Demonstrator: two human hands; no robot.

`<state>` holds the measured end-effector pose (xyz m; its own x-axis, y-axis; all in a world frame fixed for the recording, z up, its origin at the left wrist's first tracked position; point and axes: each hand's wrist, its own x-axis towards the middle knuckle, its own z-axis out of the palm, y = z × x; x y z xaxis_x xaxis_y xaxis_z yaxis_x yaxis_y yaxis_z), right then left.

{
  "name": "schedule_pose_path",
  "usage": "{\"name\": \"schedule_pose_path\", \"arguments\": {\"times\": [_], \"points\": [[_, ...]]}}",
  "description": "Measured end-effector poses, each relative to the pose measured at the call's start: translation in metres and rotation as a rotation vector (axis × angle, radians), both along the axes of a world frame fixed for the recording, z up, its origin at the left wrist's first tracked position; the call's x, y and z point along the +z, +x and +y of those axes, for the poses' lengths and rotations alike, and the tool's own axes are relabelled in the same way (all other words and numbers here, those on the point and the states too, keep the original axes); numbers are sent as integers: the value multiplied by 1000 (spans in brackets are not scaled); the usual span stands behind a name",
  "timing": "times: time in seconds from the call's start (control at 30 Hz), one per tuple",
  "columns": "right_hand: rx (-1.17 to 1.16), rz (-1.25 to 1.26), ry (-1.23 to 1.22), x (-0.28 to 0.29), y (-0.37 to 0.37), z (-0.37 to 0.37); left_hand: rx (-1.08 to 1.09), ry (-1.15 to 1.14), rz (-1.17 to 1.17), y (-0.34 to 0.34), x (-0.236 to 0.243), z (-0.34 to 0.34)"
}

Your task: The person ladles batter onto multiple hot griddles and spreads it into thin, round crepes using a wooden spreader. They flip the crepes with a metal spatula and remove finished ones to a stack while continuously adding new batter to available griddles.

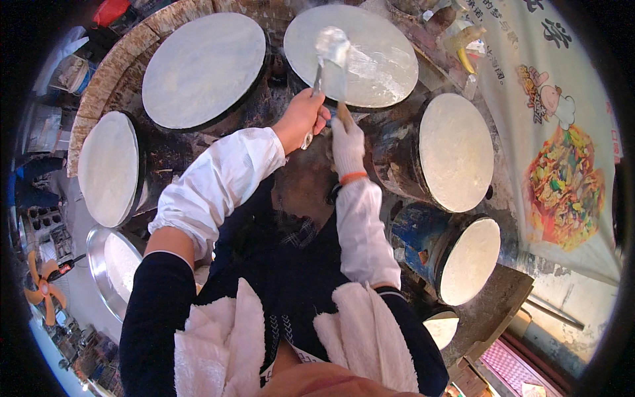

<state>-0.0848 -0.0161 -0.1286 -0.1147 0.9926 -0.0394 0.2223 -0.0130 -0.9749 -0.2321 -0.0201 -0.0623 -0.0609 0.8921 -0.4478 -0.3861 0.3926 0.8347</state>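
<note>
My bare left hand (pixel 303 122) is closed around the metal handle of a ladle, whose end sticks out below the fist. The ladle's head (pixel 333 43), coated in white batter, is over the far right round griddle (pixel 390 49). My right hand (pixel 348 145), in a white glove, grips the wooden handle of a flat-bladed scraper (pixel 335 79). The scraper's blade lies close against the ladle, and I cannot tell whether they touch. A pale layer covers this griddle, with wet white streaks on its right part.
More round griddles with pale layers surround me: a far left griddle (pixel 204 69), a left griddle (pixel 109 169), a right griddle (pixel 456 152) and a lower right griddle (pixel 469 261). A metal basin (pixel 99 264) with white contents stands at lower left. A printed banner (pixel 522 132) hangs at right.
</note>
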Motion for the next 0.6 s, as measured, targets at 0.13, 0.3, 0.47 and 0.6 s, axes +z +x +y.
{"name": "schedule_pose_path", "arguments": {"times": [0.13, 0.3, 0.47, 0.6], "points": [[81, -78, 81, -10, 16, 25, 45, -165, -620, -52, 39, 0], [-136, -297, 109, 19, 44, 49, 92, 21, -564, -61, 49, -10], [181, -761, 72, 33, 9, 18, 98, 15, -468, -59, 54, -10], [-44, -555, -12, 33, 37, 13, 133, 90, -257, -76, 67, -5]]}}
